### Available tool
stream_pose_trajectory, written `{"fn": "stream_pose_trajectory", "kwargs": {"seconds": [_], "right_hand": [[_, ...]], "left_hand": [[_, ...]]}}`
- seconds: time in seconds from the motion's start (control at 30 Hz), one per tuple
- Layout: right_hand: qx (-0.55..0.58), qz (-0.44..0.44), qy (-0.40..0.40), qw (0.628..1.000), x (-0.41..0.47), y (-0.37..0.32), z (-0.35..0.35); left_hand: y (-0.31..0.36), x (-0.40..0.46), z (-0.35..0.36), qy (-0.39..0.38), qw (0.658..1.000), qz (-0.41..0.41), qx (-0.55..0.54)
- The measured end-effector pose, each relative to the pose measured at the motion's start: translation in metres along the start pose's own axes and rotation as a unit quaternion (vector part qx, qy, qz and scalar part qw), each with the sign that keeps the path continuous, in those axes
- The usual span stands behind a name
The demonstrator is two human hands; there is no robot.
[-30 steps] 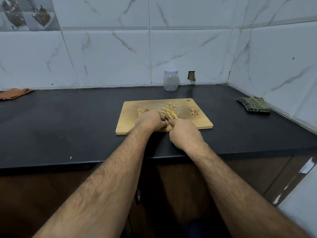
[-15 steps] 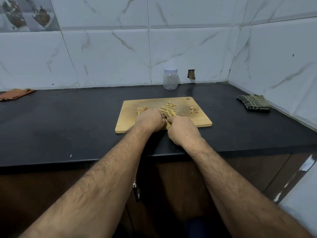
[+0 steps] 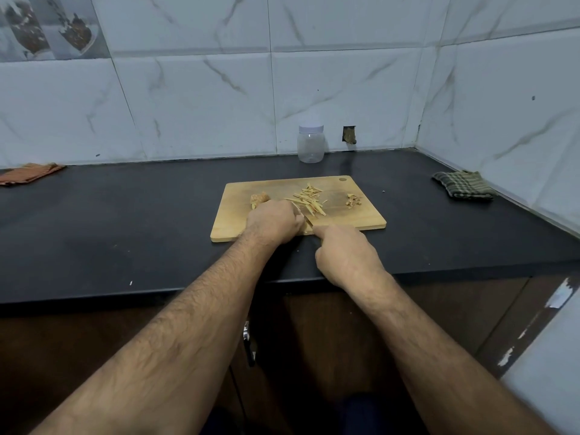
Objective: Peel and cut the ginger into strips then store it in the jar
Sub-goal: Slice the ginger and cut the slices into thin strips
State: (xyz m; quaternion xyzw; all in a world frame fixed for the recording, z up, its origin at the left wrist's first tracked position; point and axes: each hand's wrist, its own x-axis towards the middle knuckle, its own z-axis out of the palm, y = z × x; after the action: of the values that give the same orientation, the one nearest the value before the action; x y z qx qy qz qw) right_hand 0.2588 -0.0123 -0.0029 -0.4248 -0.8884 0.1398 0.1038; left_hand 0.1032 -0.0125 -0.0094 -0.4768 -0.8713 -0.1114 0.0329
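Left hand sits knuckles-up on the near part of the wooden board, fingers curled down & bunched tight over a bit of ginger; the piece itself is nearly all hidden under the hand. Right hand is closed round a knife handle, index finger stretched fwd along the spine; only a sliver of blade shows btwn the two hands. Cut ginger strips lie piled mid-board, just past the left fingers. Unpeeled ginger chunk sits behind the left hand. Peel scraps at the board's right. Jar, lid on, stands by the back wall, well apart from the board.
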Motion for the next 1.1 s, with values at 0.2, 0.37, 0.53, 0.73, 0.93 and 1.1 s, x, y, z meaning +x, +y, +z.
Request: {"fn": "stream_pose_trajectory", "kwargs": {"seconds": [0.2,0.37,0.53,0.73,0.93,1.1], "right_hand": [[-0.007,0.015,0.002,1.000,-0.002,-0.001,-0.005],[0.009,0.016,0.020,1.000,0.009,0.000,-0.006],[0.023,0.000,0.048,0.999,0.012,-0.003,-0.003],[0.007,0.009,0.078,0.997,0.017,-0.005,-0.002],[0.013,-0.006,0.063,0.998,0.020,-0.006,-0.003],[0.034,-0.006,0.055,0.998,0.020,-0.008,0.000]], "left_hand": [[0.000,-0.003,-0.002,-0.009,1.000,-0.009,0.001],[0.001,-0.007,-0.003,-0.002,1.000,-0.005,-0.015],[-0.004,-0.011,-0.004,0.003,0.999,0.015,-0.042],[-0.009,-0.019,0.000,0.044,0.997,0.028,-0.053],[-0.008,-0.023,0.010,0.107,0.992,0.065,0.001],[-0.010,-0.022,0.012,0.107,0.992,0.072,0.001]]}}
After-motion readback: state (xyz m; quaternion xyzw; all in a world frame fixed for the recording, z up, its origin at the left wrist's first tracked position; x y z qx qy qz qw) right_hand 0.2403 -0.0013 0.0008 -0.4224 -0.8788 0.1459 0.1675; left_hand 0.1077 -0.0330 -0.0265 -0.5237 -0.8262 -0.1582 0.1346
